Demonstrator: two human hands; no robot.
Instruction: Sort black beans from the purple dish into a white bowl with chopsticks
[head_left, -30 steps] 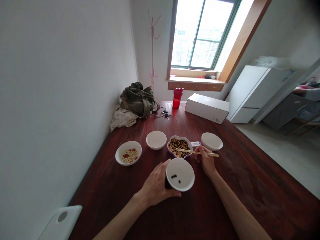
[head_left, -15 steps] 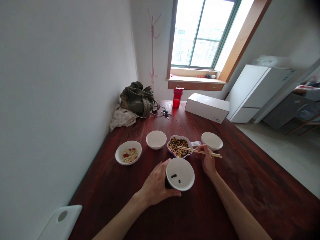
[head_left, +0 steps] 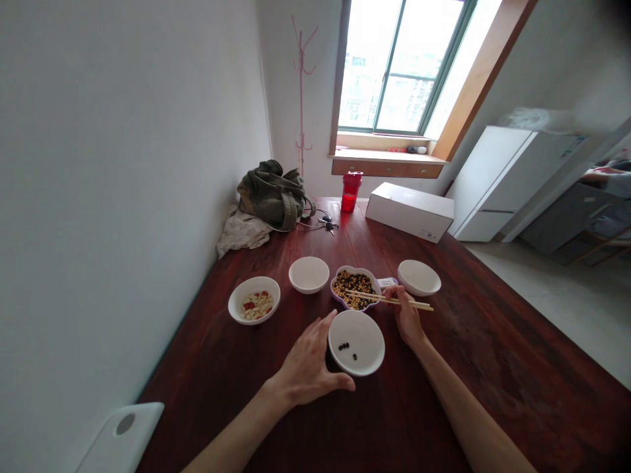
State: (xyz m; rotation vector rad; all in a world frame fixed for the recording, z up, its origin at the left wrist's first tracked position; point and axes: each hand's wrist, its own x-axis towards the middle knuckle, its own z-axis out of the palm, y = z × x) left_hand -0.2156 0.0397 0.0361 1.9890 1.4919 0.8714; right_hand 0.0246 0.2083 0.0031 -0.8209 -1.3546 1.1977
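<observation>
On the counter [head_left: 493,341] | your left hand [head_left: 308,364] has loose grip around the white bowl [head_left: 365,335], seemingly for steadiness | your right hand [head_left: 407,316] grips chopsticks [head_left: 362,295] closely, so tips reach beans [head_left: 352,281] in the scalloped dish [head_left: 377,285]

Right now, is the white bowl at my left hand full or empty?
Nearly empty: only a few black beans show inside the white bowl.

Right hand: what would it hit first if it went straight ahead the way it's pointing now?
Most likely the handle of the purple-edged dish, just ahead of the right hand; depth is unclear, so they may be touching.
</observation>
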